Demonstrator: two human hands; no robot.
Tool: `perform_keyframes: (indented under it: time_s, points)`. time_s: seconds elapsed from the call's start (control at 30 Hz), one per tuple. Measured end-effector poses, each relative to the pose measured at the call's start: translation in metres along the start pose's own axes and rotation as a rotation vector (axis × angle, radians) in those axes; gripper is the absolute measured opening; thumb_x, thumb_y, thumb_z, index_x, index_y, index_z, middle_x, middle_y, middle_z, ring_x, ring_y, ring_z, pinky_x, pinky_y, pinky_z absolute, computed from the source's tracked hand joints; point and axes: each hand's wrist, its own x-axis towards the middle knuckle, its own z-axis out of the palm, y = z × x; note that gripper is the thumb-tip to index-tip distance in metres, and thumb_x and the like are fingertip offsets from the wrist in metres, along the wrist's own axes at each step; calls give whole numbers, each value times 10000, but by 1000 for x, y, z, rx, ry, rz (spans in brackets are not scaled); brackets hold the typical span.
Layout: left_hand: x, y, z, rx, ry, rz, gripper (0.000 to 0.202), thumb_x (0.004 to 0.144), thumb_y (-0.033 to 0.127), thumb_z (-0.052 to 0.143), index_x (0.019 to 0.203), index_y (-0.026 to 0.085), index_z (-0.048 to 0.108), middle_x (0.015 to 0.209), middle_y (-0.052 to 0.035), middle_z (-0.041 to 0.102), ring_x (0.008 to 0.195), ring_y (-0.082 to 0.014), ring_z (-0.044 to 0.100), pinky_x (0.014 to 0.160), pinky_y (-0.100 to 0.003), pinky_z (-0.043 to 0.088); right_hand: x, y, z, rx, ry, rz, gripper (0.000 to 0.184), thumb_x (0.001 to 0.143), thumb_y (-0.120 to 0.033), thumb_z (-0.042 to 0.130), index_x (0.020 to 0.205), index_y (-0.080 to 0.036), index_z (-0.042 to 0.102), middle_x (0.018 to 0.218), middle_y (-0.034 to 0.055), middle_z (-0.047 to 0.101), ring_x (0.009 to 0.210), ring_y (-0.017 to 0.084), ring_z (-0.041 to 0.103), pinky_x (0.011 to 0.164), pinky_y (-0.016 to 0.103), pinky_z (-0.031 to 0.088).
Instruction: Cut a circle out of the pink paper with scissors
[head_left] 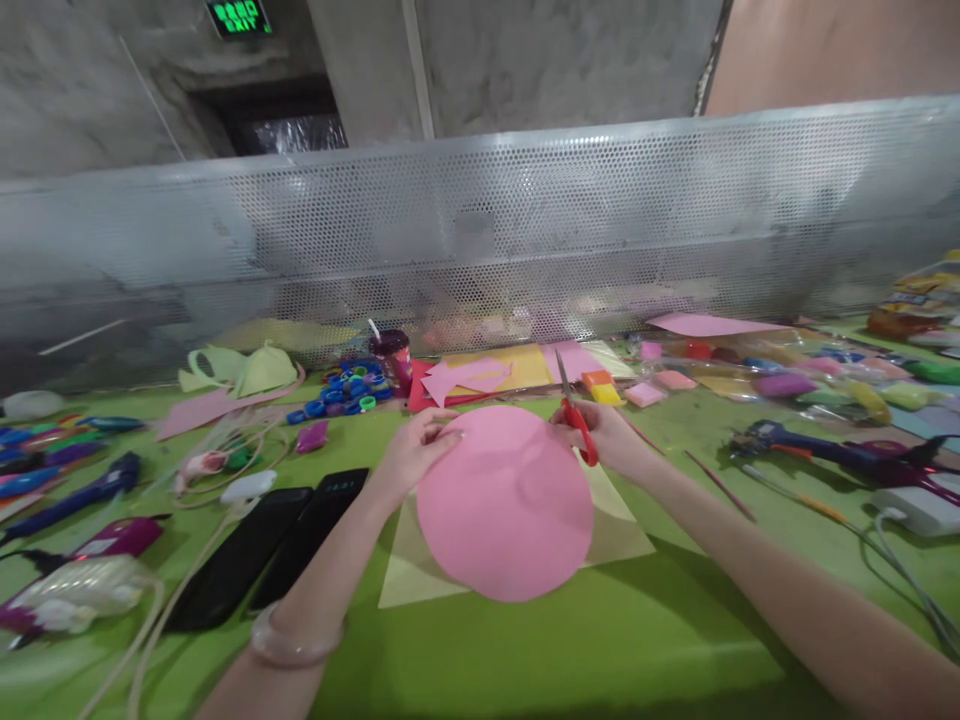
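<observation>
Green tabletop margin [555, 645] beside pink disc [505, 505]

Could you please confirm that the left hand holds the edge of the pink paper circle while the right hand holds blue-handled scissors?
Not quite: the scissors are red-handled, not blue-handled, as the head view shows. The left hand does hold the edge of the pink paper circle, and the right hand holds the scissors.
</observation>
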Motion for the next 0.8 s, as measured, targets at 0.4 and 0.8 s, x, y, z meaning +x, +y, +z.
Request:
perform_keyframes:
  time_s: [0.4, 0.8]
  points:
    - [6, -6, -4, 6, 60, 88, 242, 695, 372, 613, 856, 192, 621, 857, -32, 654, 800, -179, 592, 714, -271, 433, 3, 6, 1, -29, -89, 155, 190, 650, -267, 610, 768, -134, 541, 640, 24, 578, 577, 128, 535, 552, 256, 424]
    - [9, -13, -4, -238, 44, -108, 332, 655, 346, 658, 917, 148, 604, 929, -92, 663, 791, -205, 621, 714, -323, 473, 9, 15, 2, 65, 174, 79, 230, 625, -318, 650, 684, -162, 492, 594, -17, 547, 512, 91, 490, 484, 215, 375]
